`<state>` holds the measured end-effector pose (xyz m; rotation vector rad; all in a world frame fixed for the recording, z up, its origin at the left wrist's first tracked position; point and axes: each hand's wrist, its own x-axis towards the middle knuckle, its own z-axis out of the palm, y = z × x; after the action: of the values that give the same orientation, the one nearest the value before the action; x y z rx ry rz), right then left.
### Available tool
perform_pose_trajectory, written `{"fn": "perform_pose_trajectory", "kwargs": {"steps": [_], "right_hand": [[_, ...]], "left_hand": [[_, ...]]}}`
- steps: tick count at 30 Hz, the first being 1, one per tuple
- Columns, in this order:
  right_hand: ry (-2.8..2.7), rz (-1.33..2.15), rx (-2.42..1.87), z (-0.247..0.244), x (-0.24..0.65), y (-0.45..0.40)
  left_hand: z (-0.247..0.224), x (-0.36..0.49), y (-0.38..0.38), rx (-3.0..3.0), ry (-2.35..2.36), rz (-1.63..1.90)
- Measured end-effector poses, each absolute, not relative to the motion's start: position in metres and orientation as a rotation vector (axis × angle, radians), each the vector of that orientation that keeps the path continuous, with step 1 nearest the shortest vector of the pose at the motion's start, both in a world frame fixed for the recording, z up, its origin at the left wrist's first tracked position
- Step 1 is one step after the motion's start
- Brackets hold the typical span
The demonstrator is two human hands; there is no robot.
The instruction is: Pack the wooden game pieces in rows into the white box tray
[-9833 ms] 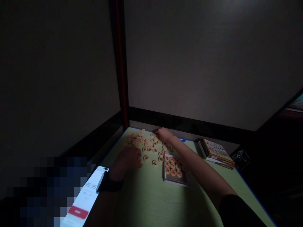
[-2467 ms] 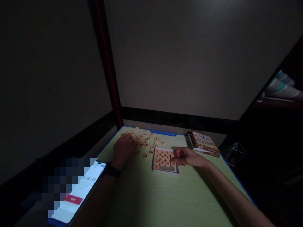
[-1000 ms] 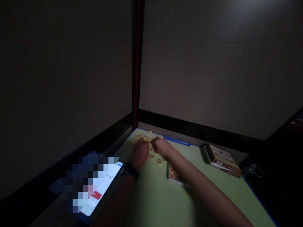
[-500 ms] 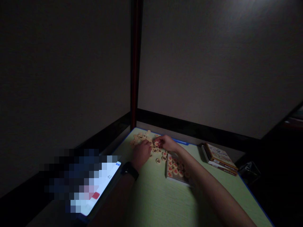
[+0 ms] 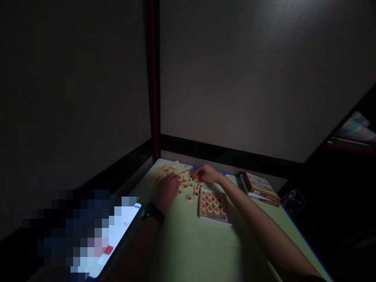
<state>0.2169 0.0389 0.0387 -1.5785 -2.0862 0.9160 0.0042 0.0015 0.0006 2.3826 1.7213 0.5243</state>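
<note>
Xiangqi pieces (image 5: 185, 185), round and pale with red or dark characters, lie scattered toward the table's far corner. My right hand (image 5: 207, 174) pinches one xiangqi piece (image 5: 196, 178) between thumb and fingers, just right of the scatter. My left hand (image 5: 169, 190), a dark watch on its wrist, rests palm down at the left of the loose pieces. Its fingers bend loosely toward them, the tips touching or close to a piece; the palm side is hidden. Nearer me is a shallow box (image 5: 216, 221) holding rows of red-marked pieces, its right side partly shaded by my right forearm.
The pale green table (image 5: 188, 250) has a blue edge. Stacked books (image 5: 261, 188) lie at its right rear. A lit phone-like screen (image 5: 117, 231), partly pixelated, is at the lower left. Walls meet behind the table at a dark red post (image 5: 154, 98).
My right hand has moved slightly right, carrying the pinched piece away from the scatter. More of the box shows now. My view has turned a little right; my left hand stays by the pieces.
</note>
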Motion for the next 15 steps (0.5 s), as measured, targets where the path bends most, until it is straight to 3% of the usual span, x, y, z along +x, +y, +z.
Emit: {"fn": "perform_pose_trajectory", "kwargs": {"steps": [15], "right_hand": [[-1.841, 1.035, -1.555, 0.053, 0.231, 0.029]], "left_hand": [[0.001, 0.006, 0.002, 2.532, 1.767, 0.38]]}}
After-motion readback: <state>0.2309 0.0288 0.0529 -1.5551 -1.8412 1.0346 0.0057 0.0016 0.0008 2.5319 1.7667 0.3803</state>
